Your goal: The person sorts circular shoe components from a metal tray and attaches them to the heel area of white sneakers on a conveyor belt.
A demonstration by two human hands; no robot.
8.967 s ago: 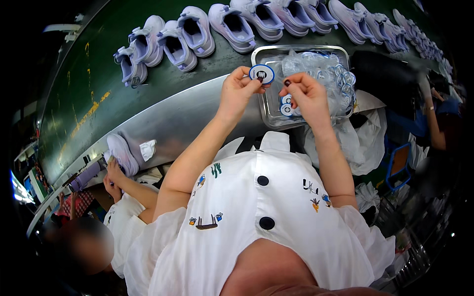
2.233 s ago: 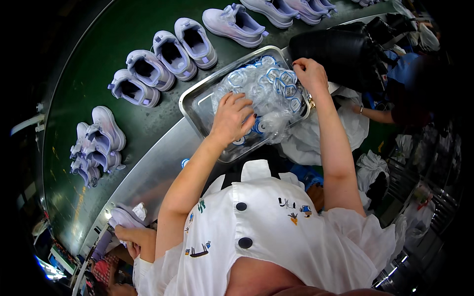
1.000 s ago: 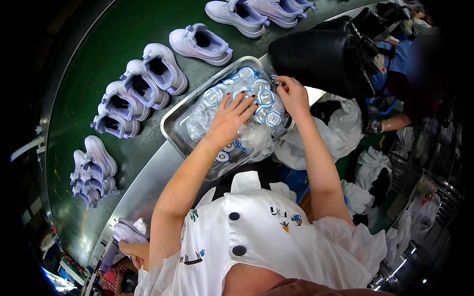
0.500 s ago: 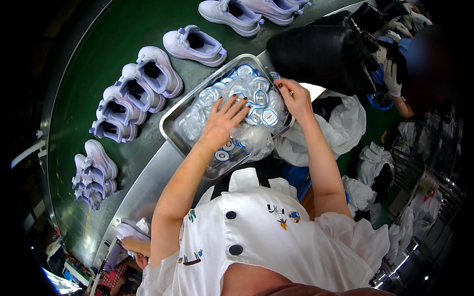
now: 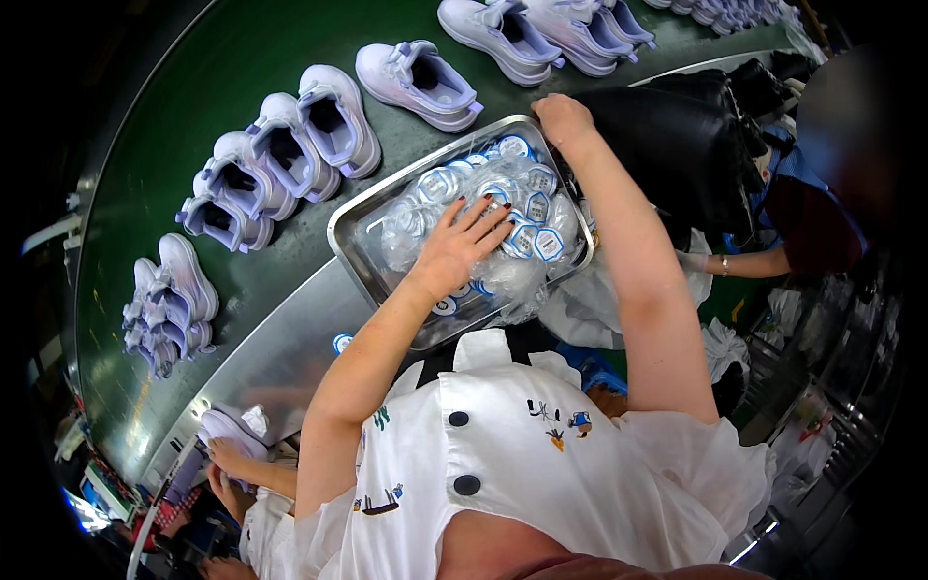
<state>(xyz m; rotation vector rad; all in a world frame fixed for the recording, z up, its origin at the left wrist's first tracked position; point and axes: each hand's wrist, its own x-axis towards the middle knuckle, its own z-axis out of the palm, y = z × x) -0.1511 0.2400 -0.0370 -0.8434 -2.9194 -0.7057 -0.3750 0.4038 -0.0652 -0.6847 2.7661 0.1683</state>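
Note:
My left hand [image 5: 452, 253] lies with spread fingers on a heap of clear plastic packets [image 5: 406, 217] with round blue-and-white labels. They fill a shallow metal tray [image 5: 340, 232] in front of me. My right hand [image 5: 565, 120] is beyond the tray's far right corner, against a black padded piece [image 5: 667, 145]. Its fingers curl downward, their tips hidden, and whatever they may hold cannot be made out. White-and-lavender sneakers [image 5: 420, 85] stand on the green surface beyond the tray.
More sneakers [image 5: 280, 150] line the curved green belt [image 5: 126, 213]. A round label [image 5: 342, 343] sits on the metal ledge [image 5: 280, 338]. At lower left a co-worker's hand [image 5: 232, 459] touches a sneaker; another co-worker's arm [image 5: 759, 263] reaches in at right, near white plastic bags [image 5: 580, 314].
My right hand has moved from the tray's right side to its far corner, fingers now curled under. My left hand stays on the packets. The right co-worker's arm has come closer; the view has shifted.

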